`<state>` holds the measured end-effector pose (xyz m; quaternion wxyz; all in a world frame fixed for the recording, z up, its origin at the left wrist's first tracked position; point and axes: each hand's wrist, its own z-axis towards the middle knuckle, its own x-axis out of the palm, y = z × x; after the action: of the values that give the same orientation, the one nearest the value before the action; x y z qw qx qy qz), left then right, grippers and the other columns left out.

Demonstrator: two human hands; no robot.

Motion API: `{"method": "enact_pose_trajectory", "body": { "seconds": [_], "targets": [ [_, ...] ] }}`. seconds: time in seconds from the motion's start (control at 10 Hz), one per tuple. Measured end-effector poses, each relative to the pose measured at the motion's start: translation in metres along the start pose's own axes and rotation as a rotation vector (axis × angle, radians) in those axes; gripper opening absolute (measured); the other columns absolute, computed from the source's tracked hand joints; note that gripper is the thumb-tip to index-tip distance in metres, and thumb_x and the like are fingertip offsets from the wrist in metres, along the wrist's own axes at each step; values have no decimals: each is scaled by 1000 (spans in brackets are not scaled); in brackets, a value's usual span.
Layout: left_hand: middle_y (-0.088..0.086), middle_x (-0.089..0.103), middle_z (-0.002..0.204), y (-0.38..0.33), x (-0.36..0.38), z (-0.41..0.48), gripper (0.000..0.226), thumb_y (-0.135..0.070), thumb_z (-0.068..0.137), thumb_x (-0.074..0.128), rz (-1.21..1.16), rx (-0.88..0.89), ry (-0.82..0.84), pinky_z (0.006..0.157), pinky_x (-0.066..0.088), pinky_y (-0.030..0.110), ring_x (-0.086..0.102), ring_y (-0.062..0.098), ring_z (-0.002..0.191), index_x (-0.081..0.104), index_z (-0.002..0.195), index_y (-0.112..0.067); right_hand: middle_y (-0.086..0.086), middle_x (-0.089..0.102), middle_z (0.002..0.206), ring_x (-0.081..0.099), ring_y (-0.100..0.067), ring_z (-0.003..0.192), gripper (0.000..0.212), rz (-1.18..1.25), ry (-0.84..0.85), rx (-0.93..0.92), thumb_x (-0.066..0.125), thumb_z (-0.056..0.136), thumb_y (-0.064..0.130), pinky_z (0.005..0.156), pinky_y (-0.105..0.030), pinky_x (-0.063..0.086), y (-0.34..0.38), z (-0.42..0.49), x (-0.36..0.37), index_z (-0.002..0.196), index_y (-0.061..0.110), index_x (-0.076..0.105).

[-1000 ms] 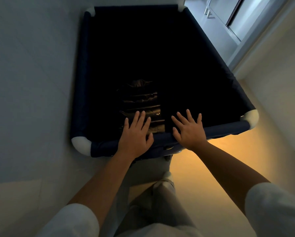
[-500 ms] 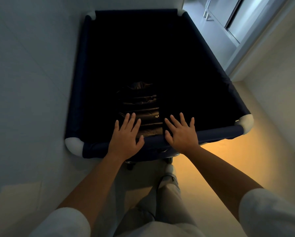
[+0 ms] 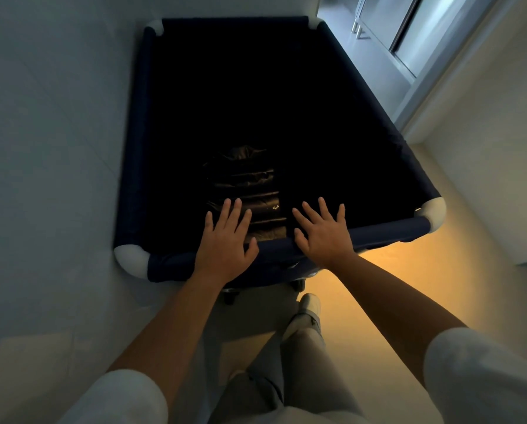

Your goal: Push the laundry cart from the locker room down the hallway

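Observation:
A deep laundry cart (image 3: 170,264) of dark navy fabric with white corner caps fills the middle of the view. A dark quilted garment (image 3: 250,185) lies at its bottom. My left hand (image 3: 225,240) lies flat on the cart's near rim, fingers spread and pointing forward. My right hand (image 3: 323,234) presses the same rim a little to the right, palm down, fingers apart. Neither hand curls around the bar. The cart's casters (image 3: 297,284) show just under the near rim.
A pale wall (image 3: 48,133) runs close along the cart's left side. At the right stand a door frame (image 3: 421,96) and a light wall (image 3: 494,148). Beyond the cart lies bluish floor (image 3: 375,62). My leg and shoe (image 3: 309,304) step close behind the cart.
The cart has slid slightly leftward in view with both hands still flat on its rim. My foot has stepped forward behind it.

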<state>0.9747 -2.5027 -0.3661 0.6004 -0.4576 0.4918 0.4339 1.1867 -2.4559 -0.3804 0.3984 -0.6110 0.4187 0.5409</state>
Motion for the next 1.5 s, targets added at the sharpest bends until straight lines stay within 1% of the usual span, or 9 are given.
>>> {"method": "enact_pose_trajectory", "body": {
  "seconds": [0.2,0.5,0.7,0.9,1.1,1.3,1.4,1.5],
  "targets": [
    [15,22,152,0,0,0,58,-38,90,37,5,-7,15,110,14,52,13,29,141,30,140,-9,-5,17,156,-1,-30,143,54,10,6,4,18,96,47,111,-56,-6,2,-1,-2,146,26,13],
    [16,25,150,0,0,0,58,-37,89,40,11,-9,20,109,18,54,17,31,140,32,139,-9,-5,14,156,-3,-30,143,54,2,23,6,17,96,47,111,-55,-6,2,-3,-4,146,27,10],
    [16,25,150,-1,-1,-1,58,-38,89,38,21,-20,20,109,17,54,17,31,140,32,139,-9,-5,15,156,-2,-30,143,54,6,18,10,17,96,47,112,-55,-6,3,-3,-3,146,26,12],
    [16,27,149,-2,-1,-1,58,-37,89,40,7,-33,25,109,18,54,18,31,139,34,139,-8,-5,16,156,-2,-30,143,54,17,11,-4,18,96,46,112,-54,-5,3,-3,-5,146,25,13],
    [17,31,147,-3,-2,0,62,-41,86,24,-1,-49,17,107,22,56,23,33,138,38,137,-7,-4,18,155,0,-31,143,54,31,-4,-19,19,96,46,112,-55,-3,1,-2,-2,146,25,14],
    [18,33,146,-6,0,-2,63,-40,85,24,-10,-153,19,105,24,58,25,35,137,37,137,-7,-3,24,153,6,-32,143,55,91,-59,-40,22,95,46,112,-55,-1,-1,-4,1,145,24,19],
    [21,36,144,-13,0,-5,61,-38,86,24,-22,-224,26,103,26,61,28,38,135,39,136,-6,-4,25,153,6,-31,143,55,149,-58,-41,23,95,46,112,-55,-1,0,-6,1,145,24,18],
    [21,34,145,-31,2,-4,59,-37,88,27,-29,-271,31,104,24,61,26,38,135,36,137,-7,-5,21,154,4,-30,143,57,186,-57,-53,25,95,46,112,-55,-2,-3,-5,3,145,22,16]
  ]
}}
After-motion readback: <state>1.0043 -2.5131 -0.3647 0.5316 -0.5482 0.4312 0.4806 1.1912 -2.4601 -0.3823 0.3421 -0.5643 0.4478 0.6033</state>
